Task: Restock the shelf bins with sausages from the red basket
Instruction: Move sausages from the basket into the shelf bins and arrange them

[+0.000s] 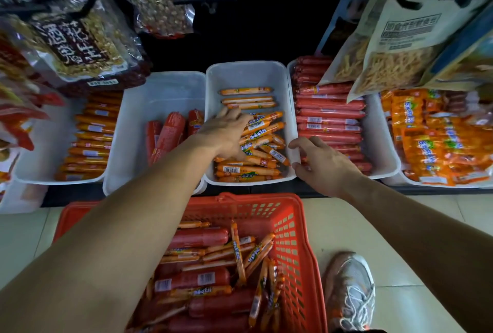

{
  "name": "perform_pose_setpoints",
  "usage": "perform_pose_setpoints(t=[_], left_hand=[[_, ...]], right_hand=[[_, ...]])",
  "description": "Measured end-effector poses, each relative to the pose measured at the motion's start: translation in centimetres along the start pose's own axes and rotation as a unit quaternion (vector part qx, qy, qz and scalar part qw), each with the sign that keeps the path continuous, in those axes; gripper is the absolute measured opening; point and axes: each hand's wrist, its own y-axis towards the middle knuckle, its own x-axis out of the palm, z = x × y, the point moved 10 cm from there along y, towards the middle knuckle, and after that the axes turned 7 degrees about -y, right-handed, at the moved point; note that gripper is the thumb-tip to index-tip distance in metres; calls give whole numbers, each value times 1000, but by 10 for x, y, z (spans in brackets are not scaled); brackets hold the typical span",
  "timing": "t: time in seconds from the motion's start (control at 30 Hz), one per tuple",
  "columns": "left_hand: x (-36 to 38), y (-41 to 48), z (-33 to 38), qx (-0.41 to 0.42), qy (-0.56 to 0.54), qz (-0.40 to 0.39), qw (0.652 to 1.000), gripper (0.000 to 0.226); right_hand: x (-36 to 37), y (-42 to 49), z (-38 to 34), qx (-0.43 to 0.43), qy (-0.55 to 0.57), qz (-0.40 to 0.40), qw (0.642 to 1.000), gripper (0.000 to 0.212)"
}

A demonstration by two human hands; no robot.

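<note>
The red basket [294,200] stands on the floor below the shelf, holding thin orange sausages [238,252] mixed with thick red sausages [198,238]. Above it sits the middle white bin [245,72], with orange sausages [248,171] piled at its front and three lying apart at its back. My left hand [226,132] reaches into this bin, fingers spread flat on the pile. My right hand [324,164] hovers at the bin's right rim with fingers loosely curled and nothing visibly in it.
A left-middle bin [160,87] holds a few thick red sausages; a far-left bin [26,167] holds orange ones. A right bin [384,135] is stacked with red sausages, and orange multipacks [440,143] lie further right. Snack bags [394,47] hang overhead. My shoe [349,292] is beside the basket.
</note>
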Motion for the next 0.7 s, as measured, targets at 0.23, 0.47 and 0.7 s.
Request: perform_pose_setpoints(t=[0.23, 0.47, 0.7], left_hand=[[8, 8, 4, 17, 6, -44, 999, 109], [13, -16, 13, 55, 82, 28, 995, 95], [0, 7, 5, 10, 17, 24, 1000, 99]], right_hand=[[1, 2, -4, 0, -6, -2, 1000, 46], [4, 4, -5, -1, -7, -6, 1000, 45], [5, 3, -6, -5, -6, -5, 1000, 39]])
